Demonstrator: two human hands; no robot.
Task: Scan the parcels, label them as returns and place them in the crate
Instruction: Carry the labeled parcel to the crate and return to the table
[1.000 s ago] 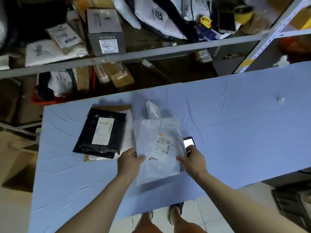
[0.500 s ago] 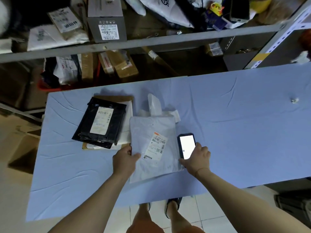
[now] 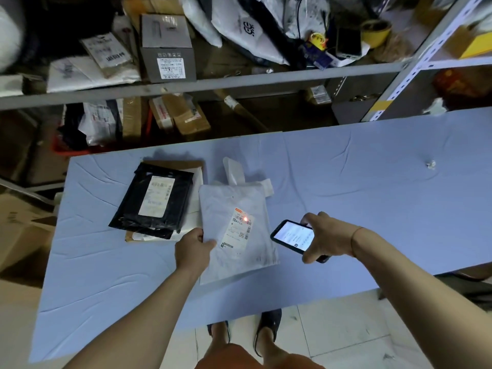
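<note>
white bag point(image 3: 241, 30) logo, on shelf behind table point(image 3: 372, 209): "55", upside down
parcel labels point(image 3: 239, 227): print too small to read

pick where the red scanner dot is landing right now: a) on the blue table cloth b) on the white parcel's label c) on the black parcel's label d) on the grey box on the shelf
b: the red dot glows on the barcode label of the white parcel, which the left hand holds at its edge while the right hand aims the handheld scanner at it.
</note>
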